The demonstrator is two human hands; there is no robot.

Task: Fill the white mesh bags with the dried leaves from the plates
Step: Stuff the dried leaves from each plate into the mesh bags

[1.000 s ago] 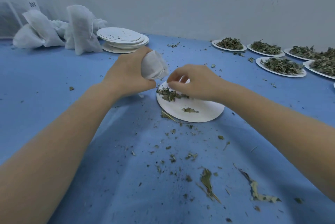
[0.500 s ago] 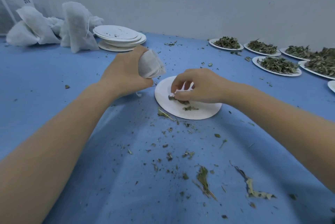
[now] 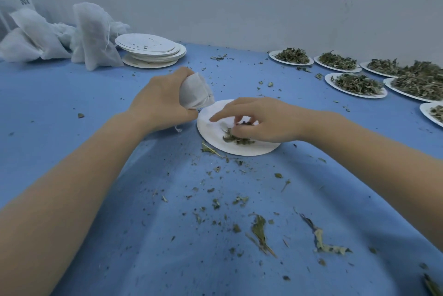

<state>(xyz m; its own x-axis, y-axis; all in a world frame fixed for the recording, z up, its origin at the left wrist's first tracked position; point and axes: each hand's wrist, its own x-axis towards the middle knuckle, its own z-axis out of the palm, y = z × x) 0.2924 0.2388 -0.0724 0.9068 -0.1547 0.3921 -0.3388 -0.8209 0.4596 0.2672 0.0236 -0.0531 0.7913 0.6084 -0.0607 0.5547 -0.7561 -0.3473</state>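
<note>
My left hand (image 3: 159, 100) grips a small white mesh bag (image 3: 195, 92), holding it just left of a white paper plate (image 3: 239, 149) in the middle of the blue table. On the plate lies a small remnant of dried leaves (image 3: 237, 138). My right hand (image 3: 259, 119) is over the plate, thumb and curled fingers gathering and pinching those leaves, with the index finger stretched out to the left. The bag's drawstring hangs below my left hand.
Filled white mesh bags (image 3: 93, 34) lie at the back left beside a stack of used plates (image 3: 151, 50). Several plates heaped with dried leaves (image 3: 354, 83) line the back right. Leaf crumbs (image 3: 259, 231) litter the blue cloth in front. A white wall runs behind.
My right hand has slid from the plate's far left part to its near side, raking the leaves together. The bag in my left hand has barely moved.
</note>
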